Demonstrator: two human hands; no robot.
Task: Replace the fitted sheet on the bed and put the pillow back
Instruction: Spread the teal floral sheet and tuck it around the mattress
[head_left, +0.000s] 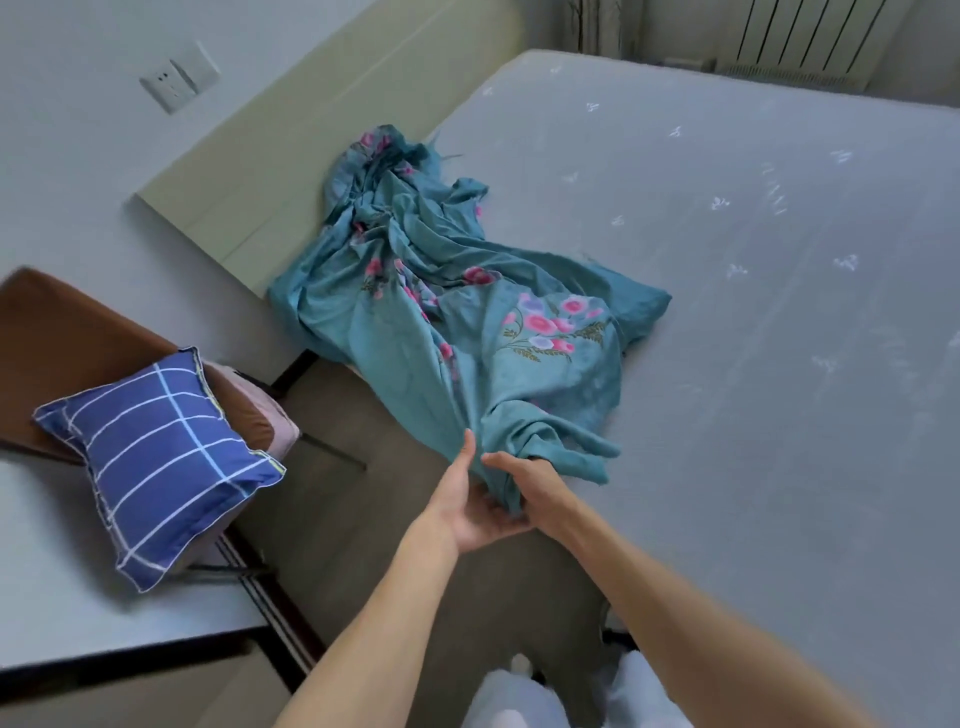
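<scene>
— Bare grey mattress (727, 312) fills the right side, with a radiator (810, 41) at the far edge. Where's the sheet?

— Teal floral fitted sheet (447, 291) lies crumpled at the mattress's left edge, by the pale headboard (291, 156).

— And the hands?

— Both meet at its near end. Left hand (467, 499) cups the bunched cloth from below, thumb up against it; right hand (524, 483) grips the gathered cloth from the right.

— Pillow?

— Blue checked pillow (156, 462) sits left, propped on a brown chair (78, 338) beside a white table (104, 613).
</scene>
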